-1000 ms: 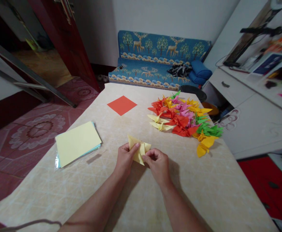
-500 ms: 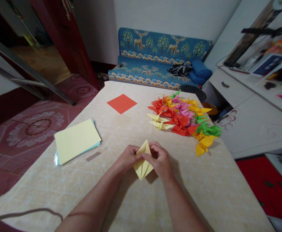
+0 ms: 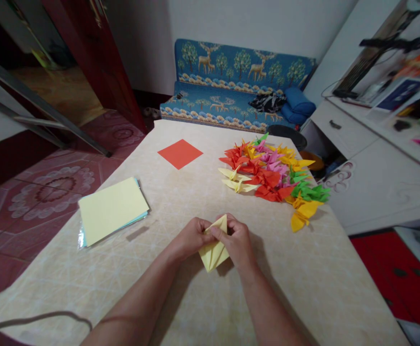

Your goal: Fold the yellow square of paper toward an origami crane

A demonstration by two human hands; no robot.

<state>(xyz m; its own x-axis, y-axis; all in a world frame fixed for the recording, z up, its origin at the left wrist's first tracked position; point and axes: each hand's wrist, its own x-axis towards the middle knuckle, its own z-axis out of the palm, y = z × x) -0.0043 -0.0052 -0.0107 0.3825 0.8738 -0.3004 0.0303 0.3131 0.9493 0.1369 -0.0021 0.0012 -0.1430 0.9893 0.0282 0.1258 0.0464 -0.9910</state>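
A pale yellow folded origami paper (image 3: 213,254), diamond-shaped with creases down its lower half, is held between both hands above the near middle of the table. My left hand (image 3: 192,236) pinches its left edge, thumb on the front. My right hand (image 3: 237,240) grips its right edge, the thumb pressing near the centre and the other fingers partly hidden behind the paper. Beyond my right hand, several folded paper cranes in red (image 3: 267,178), pale yellow (image 3: 239,185), pink (image 3: 276,161), green (image 3: 312,192) and orange (image 3: 303,214) lie grouped together.
A red paper square (image 3: 180,154) lies flat toward the far edge of the table (image 3: 181,307). At left, a stack of yellow sheets (image 3: 113,211) rests on a clear plastic wrapper. A cord (image 3: 40,318) crosses the near left corner. A blue patterned sofa (image 3: 210,98) stands behind.
The folded yellow paper has tilted, its top point shifting right and slightly down. Both hands keep their hold, the right thumb having moved slightly left and up.
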